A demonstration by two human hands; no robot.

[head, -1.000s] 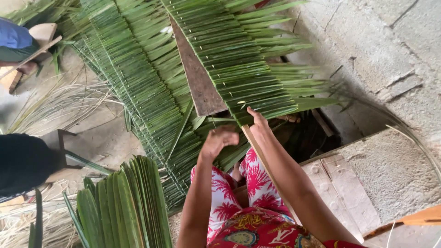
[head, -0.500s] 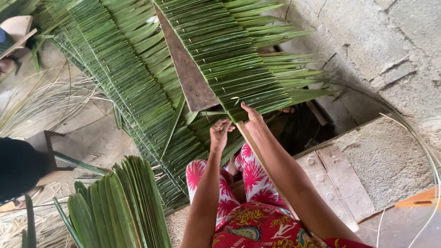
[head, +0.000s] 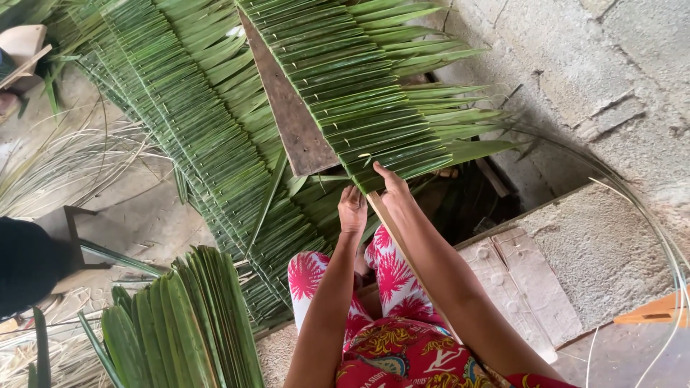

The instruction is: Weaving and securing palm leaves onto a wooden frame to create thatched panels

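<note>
A panel of green palm leaves folded over a long thin stick slants up from my lap. My right hand grips the lower end of the leaf row where it meets the stick. Just left of it, my left hand is raised with fingers curled near a loose leaf tip; whether it holds anything is unclear. A brown wooden board lies under the panel. Beneath it rest finished woven leaf panels.
A bundle of cut green leaves stands at lower left. Dry leaf strips lie on the floor at left. A concrete wall and block are at right. A dark-clothed person is at the left edge.
Both hands have shifted slightly along the lower end of the leaf panel, the left hand now lower and closer to the stick. The view has tilted a little.
</note>
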